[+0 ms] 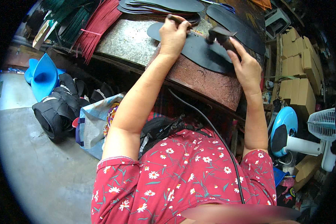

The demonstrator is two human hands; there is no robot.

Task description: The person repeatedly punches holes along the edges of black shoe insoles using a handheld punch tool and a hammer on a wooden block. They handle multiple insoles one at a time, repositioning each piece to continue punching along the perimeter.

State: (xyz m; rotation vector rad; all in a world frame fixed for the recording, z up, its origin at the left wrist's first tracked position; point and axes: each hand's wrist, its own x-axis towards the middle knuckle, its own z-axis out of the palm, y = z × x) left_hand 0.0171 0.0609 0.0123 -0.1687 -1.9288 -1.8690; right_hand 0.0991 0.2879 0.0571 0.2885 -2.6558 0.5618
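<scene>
Over the black sole (209, 56), hammer (221, 36) head to the right of the left hand's (173, 37) fingertips

Across the reddish-brown block (205, 87), the sole lies flat, its long axis slanting from upper left to lower right; its upper-left end reaches over the pale stone slab (128, 41). The left hand is nearer that end, its thumb and fingers clamped on a slim dark rod (172, 17), perhaps a punch. One end of the rod juts out at the upper left of the grip; whether the other meets the sole cannot be told.

From those fingertips, the hammer head sits to the right and slightly lower, in the space between the hands. The right hand (246, 66) is nearer the sole's lower-right end, thumb and forefinger closed on the hammer's handle, with the head pointing toward the left hand. The head is blurred, and its height over the sole is unclear from this angle. As I judge it, the gap between head and rod is the relation that matters most, with the left fingertips close beside that line.
</scene>
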